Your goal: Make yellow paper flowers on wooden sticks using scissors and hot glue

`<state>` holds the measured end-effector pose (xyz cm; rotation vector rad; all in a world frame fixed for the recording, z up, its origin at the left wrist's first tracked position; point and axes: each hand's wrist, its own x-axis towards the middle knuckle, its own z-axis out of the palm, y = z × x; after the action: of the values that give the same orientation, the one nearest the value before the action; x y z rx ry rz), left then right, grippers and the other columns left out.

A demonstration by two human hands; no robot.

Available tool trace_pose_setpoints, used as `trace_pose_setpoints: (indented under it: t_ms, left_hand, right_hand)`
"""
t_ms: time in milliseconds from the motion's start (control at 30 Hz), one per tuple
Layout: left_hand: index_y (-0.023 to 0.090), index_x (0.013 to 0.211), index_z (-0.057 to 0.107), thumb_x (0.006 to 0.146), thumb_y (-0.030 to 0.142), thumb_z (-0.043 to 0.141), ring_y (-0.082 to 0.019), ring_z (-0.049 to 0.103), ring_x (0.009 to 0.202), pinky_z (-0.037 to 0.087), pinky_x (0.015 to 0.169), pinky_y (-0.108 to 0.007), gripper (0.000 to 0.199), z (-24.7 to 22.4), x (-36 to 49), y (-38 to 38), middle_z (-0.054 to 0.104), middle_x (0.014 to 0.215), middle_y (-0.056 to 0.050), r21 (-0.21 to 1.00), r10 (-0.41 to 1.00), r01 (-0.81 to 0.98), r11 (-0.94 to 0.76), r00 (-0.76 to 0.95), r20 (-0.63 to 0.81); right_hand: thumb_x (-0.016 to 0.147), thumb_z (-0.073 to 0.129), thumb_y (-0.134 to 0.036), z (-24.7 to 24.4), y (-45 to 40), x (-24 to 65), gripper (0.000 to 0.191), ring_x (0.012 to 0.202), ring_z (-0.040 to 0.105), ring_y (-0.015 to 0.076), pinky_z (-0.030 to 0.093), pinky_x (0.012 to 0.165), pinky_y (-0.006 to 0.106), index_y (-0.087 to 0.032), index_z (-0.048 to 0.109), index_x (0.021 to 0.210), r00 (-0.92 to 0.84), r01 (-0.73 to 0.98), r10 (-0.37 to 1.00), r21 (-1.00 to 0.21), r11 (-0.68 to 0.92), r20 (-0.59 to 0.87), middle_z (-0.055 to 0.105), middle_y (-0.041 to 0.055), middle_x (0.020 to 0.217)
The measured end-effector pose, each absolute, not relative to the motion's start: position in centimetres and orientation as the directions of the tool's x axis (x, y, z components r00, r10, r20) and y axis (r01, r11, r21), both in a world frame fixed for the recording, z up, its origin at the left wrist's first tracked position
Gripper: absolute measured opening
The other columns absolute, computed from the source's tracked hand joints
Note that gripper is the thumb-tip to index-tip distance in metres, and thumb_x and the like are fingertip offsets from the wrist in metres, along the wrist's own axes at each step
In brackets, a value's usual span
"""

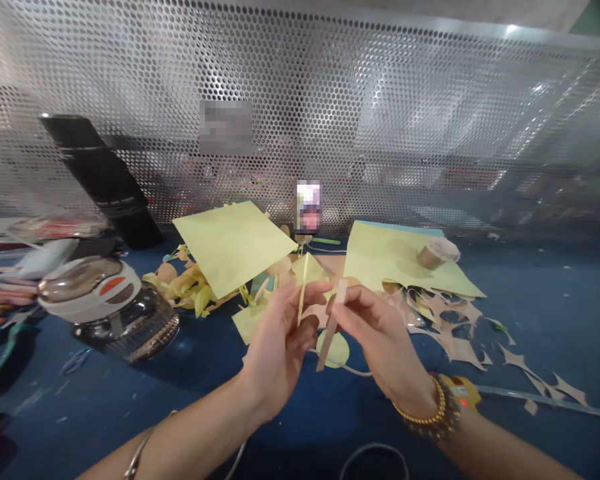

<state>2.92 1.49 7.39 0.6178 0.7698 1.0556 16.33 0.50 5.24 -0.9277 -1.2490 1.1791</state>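
My left hand [284, 333] is at the middle of the view, its fingers closed on a thin yellow strip [304, 288] that stands upright. Just to its right, my right hand [380, 330] pinches a narrow pinkish-beige strip [331, 330], which slants down to the left. The two strips are close together with a small gap between them. Under the beige strip lies a round pale yellow-green piece [337, 349] on the blue table. Small yellow and peach pieces lie behind my hands.
Yellow sheets [235, 247] lie behind on both sides, a small roll [437, 252] on the right one. A glass jar [125, 310], pliers [10, 347] and a black case [105, 180] are left. Cut scraps [455, 333] and a yellow glue gun [461, 392] lie right. Perforated metal [405, 120] stands behind.
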Motion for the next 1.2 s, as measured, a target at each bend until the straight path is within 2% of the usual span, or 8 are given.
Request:
trace_pose_setpoints:
  t_ms: [133, 267, 433, 567, 733, 867, 1200]
  left_hand:
    - [0.019, 0.091, 0.071, 0.086, 0.031, 0.045, -0.004, 0.02, 0.043, 0.033, 0.045, -0.018, 0.029, 7.2, 2.5, 1.9, 0.057, 0.085, 0.001, 0.753, 0.929, -0.552, 0.36, 0.291, -0.231]
    - [0.019, 0.086, 0.07, 0.086, 0.029, 0.046, -0.007, 0.019, 0.045, 0.033, 0.047, -0.018, 0.026, 6.9, 2.5, 2.0, 0.046, 0.065, 0.004, 0.742, 0.897, -0.522, 0.421, 0.362, -0.254]
    - [0.018, 0.081, 0.069, 0.083, 0.027, 0.057, -0.007, 0.043, 0.061, 0.042, 0.067, -0.021, 0.015, 6.8, 3.0, 2.0, 0.052, 0.08, 0.001, 0.685, 0.893, -0.586, 0.433, 0.382, -0.239]
    - [0.017, 0.09, 0.07, 0.082, 0.027, 0.061, -0.009, 0.048, 0.069, 0.043, 0.074, -0.022, 0.016, 6.6, 3.0, 2.2, 0.05, 0.073, 0.001, 0.667, 0.881, -0.587, 0.459, 0.399, -0.254]
    - [0.02, 0.1, 0.07, 0.083, 0.032, 0.061, -0.009, 0.049, 0.071, 0.043, 0.076, -0.022, 0.023, 6.3, 3.0, 2.2, 0.05, 0.072, 0.001, 0.735, 0.892, -0.533, 0.418, 0.394, -0.222]
    - [0.02, 0.096, 0.071, 0.081, 0.03, 0.064, -0.007, 0.052, 0.069, 0.043, 0.077, -0.022, 0.02, 6.3, 3.2, 2.1, 0.055, 0.076, 0.001, 0.798, 0.912, -0.493, 0.347, 0.376, -0.164]
    - [0.019, 0.103, 0.063, 0.083, 0.029, 0.061, -0.01, 0.06, 0.064, 0.047, 0.064, -0.022, 0.022, 5.6, 3.1, 1.9, 0.066, 0.078, -0.001, 0.901, 0.918, -0.355, 0.247, 0.384, -0.101]
  right_hand:
    - [0.086, 0.059, -0.026, 6.0, 0.6, 18.0, 0.008, 0.077, 0.055, 0.0138, 0.045, 0.075, 0.028, -0.022, 0.057, 0.079, -0.023, -0.127, 0.968, -0.961, 0.246, 0.251, 0.059, -0.0007, 0.083]
    - [0.086, 0.059, -0.025, 6.6, 0.8, 19.4, 0.006, 0.081, 0.055, 0.0149, 0.044, 0.078, 0.031, -0.022, 0.06, 0.081, -0.015, -0.077, 0.965, -0.962, 0.26, 0.262, 0.06, 0.0009, 0.091]
    - [0.085, 0.059, -0.026, 6.5, 0.9, 19.8, 0.005, 0.082, 0.056, 0.0159, 0.046, 0.077, 0.032, -0.022, 0.06, 0.082, -0.021, -0.048, 0.967, -0.966, 0.254, 0.255, 0.06, 0.0019, 0.096]
    - [0.085, 0.06, -0.027, 6.5, 0.8, 19.8, 0.006, 0.083, 0.058, 0.0164, 0.048, 0.077, 0.033, -0.022, 0.06, 0.08, -0.019, -0.05, 0.968, -0.967, 0.249, 0.25, 0.061, 0.0025, 0.099]
    - [0.087, 0.057, -0.026, 6.9, 0.7, 19.8, 0.007, 0.084, 0.061, 0.0171, 0.049, 0.078, 0.034, -0.021, 0.059, 0.083, -0.057, -0.063, 0.969, -0.969, 0.238, 0.241, 0.064, 0.0042, 0.099]
    - [0.089, 0.054, -0.022, 6.8, 0.7, 19.7, 0.008, 0.077, 0.061, 0.0141, 0.049, 0.075, 0.031, -0.021, 0.058, 0.082, -0.101, -0.114, 0.967, -0.969, 0.221, 0.233, 0.065, 0.0028, 0.095]
    - [0.088, 0.057, -0.022, 6.6, 1.0, 19.8, 0.008, 0.066, 0.059, 0.0115, 0.048, 0.069, 0.029, -0.021, 0.057, 0.08, -0.098, -0.142, 0.974, -0.971, 0.19, 0.205, 0.064, -0.0002, 0.081]
